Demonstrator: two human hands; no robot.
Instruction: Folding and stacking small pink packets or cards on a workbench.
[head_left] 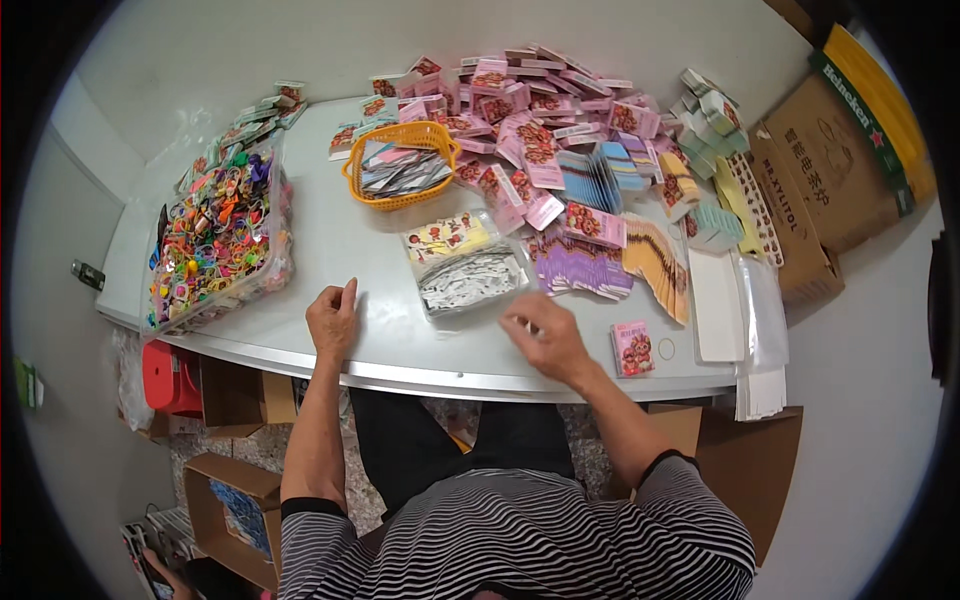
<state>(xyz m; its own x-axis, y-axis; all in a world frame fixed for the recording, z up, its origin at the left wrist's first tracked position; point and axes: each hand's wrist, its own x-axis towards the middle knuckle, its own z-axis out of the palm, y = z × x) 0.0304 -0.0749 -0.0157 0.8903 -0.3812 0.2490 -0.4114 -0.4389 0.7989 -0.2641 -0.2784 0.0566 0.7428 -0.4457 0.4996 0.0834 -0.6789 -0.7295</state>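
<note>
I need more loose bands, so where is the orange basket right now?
In the head view the orange basket sits at the table's far middle, left of the pink packet pile and right of the clear bin of coloured rings.

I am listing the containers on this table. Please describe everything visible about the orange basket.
The orange basket is an oval, open-weave container, apparently plastic, with a thick rim. It stands upright on the white table, toward its far side, apart from both hands. Flat packets, mostly grey with some pink, fill it. Pink packets from the pile lie against its right side.
</note>
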